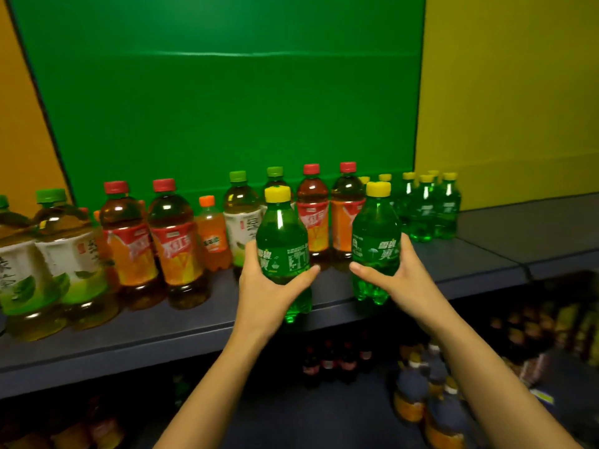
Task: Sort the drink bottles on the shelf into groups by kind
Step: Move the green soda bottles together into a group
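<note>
My left hand (269,286) grips a green soda bottle with a yellow cap (281,234), held above the front of the grey shelf (194,322). A second, identical green bottle (376,234) is gripped by my right hand (398,273) just to its right. Several more green yellow-capped bottles (424,209) stand grouped at the back right. Red-capped iced tea bottles (175,234) and two more (312,212) stand behind and to the left. Green-capped green tea bottles (71,254) fill the far left, and one (241,218) stands mid-shelf. A small orange soda (212,234) sits among them.
A green back panel (227,92) rises behind the shelf, with yellow panels at either side. The shelf's right end (518,234) is bare. Below the shelf, dim lower shelves hold cola bottles (334,361) and other drinks (431,400).
</note>
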